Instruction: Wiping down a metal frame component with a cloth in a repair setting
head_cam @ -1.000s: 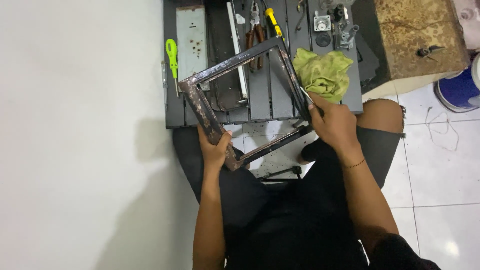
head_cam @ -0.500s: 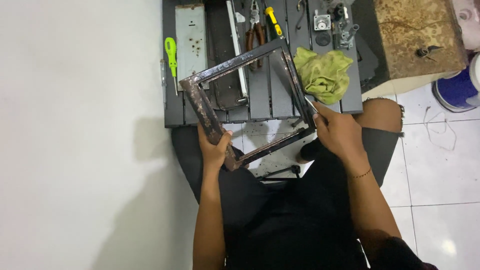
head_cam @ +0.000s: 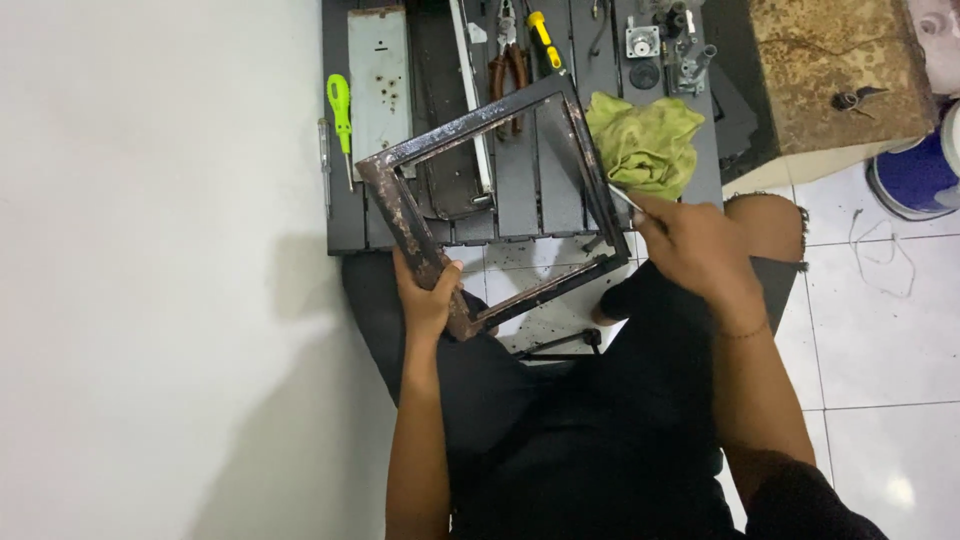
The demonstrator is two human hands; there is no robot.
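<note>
A rusty dark rectangular metal frame (head_cam: 405, 215) leans tilted from my lap onto the dark slatted work surface (head_cam: 520, 190). My left hand (head_cam: 428, 293) grips the frame's lower left corner. My right hand (head_cam: 695, 245) is closed on a thin metal tool (head_cam: 625, 198), its tip touching the frame's right side bar beside a green cloth (head_cam: 645, 140).
On the slatted surface lie a green-handled screwdriver (head_cam: 340, 105), a grey metal plate (head_cam: 378, 75), pliers (head_cam: 508, 50), a yellow-handled tool (head_cam: 543, 28) and small metal parts (head_cam: 668, 45). A worn brown block (head_cam: 835, 75) and a blue bucket (head_cam: 915, 170) stand right. White wall left, tiled floor below.
My right hand has slid a little down and right along the frame's right bar with the thin tool. My left hand keeps its hold on the frame.
</note>
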